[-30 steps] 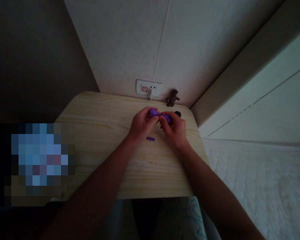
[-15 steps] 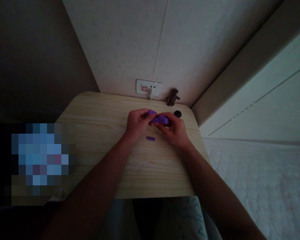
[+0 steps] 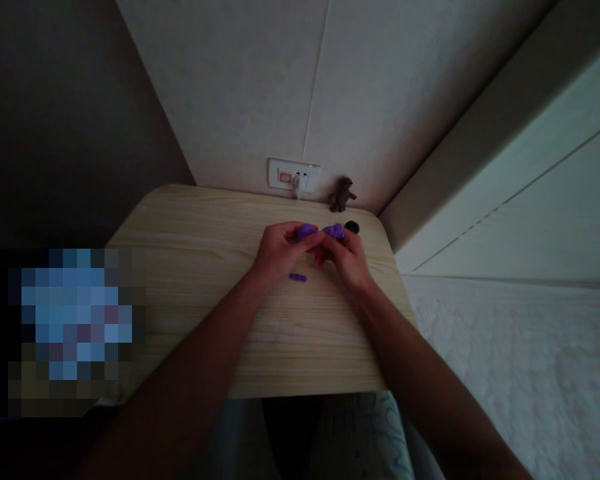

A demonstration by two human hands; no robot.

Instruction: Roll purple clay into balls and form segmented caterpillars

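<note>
A: Where's the purple dough [image 3: 307, 232]?
B: Held by the left hand [image 3: 280, 250] and the right hand [image 3: 349, 260], nearer the person than the brown figure [image 3: 342, 194] and somewhat left of it. One bulge shows at each hand; the thumbs hide whether the two join.

A: How tight are the hands?
B: Both are mostly closed. The left curls its fingers and thumb around its bulge; the right pinches the other with bent fingers. The thumb tips meet, or nearly.

A: Anything else purple?
B: A small purple strip [image 3: 298, 277] on the wooden table [image 3: 195, 267], left of the figure and closer to the person than the dough.

A: And containers?
B: There's a black round piece [image 3: 351, 227] just in front of the figure, slightly right; too dark to tell whether it's hollow. Left of the figure, the wall socket [image 3: 294, 175] has a pale plug [image 3: 297, 187] in it.
</note>
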